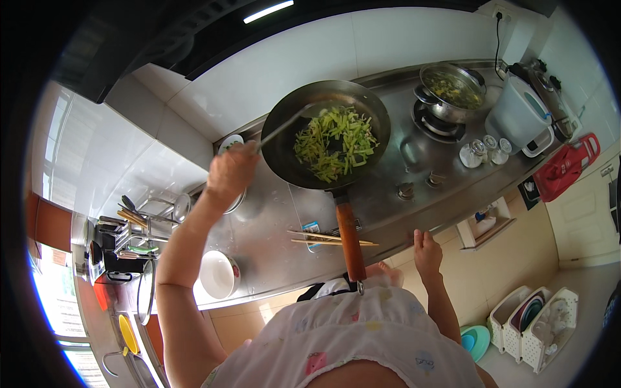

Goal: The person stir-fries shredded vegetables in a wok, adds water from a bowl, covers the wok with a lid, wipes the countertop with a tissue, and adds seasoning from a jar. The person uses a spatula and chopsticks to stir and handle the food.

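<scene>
My left hand [233,169] is closed around the handle of a metal cooking utensil [286,125], whose far end reaches into the wok [279,167]; whether it is a spatula or a ladle is unclear. Chopped green vegetables [359,133] lie in the wok. Its wooden handle [350,237] points towards my body, with nobody holding it. My right hand [428,252] hangs beyond the counter's front edge, right of that handle, its thumb and fingers slightly apart and no object visible in it. Wooden chopsticks [315,241] rest on the counter beneath the wok handle.
A steel pot [458,114] of soup with greens stands on the right burner. Glass jars [471,154] and a translucent plastic container [516,114] are beside it. A white bowl [218,275] sits near the counter's left front edge. A small dish [232,141] is behind my left hand.
</scene>
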Available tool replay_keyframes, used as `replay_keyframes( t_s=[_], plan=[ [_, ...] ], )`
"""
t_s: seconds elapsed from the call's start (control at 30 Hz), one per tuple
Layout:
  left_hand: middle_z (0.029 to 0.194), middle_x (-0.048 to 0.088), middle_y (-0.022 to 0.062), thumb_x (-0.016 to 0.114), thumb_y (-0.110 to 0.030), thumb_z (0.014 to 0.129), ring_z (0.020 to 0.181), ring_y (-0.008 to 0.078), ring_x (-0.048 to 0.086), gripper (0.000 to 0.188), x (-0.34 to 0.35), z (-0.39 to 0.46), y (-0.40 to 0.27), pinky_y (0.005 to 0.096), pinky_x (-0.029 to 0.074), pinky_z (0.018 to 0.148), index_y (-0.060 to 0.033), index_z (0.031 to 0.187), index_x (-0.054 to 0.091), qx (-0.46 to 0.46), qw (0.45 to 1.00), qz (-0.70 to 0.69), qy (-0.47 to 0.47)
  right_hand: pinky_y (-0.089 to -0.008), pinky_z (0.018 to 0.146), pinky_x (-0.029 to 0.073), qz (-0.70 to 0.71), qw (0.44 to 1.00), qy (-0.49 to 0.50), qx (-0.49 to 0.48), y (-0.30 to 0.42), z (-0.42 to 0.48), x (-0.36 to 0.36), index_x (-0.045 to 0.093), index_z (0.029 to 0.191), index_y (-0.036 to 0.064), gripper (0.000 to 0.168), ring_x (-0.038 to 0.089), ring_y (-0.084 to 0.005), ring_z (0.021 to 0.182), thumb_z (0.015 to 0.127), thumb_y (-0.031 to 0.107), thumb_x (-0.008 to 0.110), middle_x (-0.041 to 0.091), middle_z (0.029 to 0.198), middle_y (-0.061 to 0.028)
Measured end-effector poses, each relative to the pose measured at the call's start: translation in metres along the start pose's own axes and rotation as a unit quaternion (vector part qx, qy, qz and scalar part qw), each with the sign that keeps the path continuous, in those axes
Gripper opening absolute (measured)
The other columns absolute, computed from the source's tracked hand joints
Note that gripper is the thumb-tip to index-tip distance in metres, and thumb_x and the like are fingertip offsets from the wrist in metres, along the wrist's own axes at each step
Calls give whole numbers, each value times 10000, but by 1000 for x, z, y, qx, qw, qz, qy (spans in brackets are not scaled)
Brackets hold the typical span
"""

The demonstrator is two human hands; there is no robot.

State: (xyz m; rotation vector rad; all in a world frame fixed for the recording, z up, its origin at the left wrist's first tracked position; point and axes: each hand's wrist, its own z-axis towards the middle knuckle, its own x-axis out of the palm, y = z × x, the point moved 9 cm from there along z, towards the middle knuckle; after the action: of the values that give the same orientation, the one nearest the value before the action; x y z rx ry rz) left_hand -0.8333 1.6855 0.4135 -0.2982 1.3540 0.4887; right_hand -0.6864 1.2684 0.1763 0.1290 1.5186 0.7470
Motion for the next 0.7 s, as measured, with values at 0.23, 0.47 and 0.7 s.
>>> replay_keyframes(
  t_s=[0.23,0.47,0.7],
  plan=[
    [720,644,149,581,-248,824,664,321,625,261,18,87,40,396,494,633,-7,830,682,-45,978,-139,148,-486,531,457,25,1000,-9,16,-21,-11,-5,507,729,52,377,595,-402,596,949,358,493,599,628,-189],
    [779,621,32,675,-244,797,635,215,600,224,-26,64,-53,348,488,564,-118,981,672,277,960,-43,-18,-475,520,439,66,998,-11,-2,-12,-5,-14,508,725,37,373,576,-413,591,957,328,488,586,623,-197],
    [774,554,21,702,-158,758,702,214,614,220,-79,-17,-25,356,494,567,-176,965,630,211,969,108,-76,-486,549,443,63,998,4,-6,-1,8,-8,525,749,28,381,583,-418,627,955,347,485,592,643,-204]
  ],
)
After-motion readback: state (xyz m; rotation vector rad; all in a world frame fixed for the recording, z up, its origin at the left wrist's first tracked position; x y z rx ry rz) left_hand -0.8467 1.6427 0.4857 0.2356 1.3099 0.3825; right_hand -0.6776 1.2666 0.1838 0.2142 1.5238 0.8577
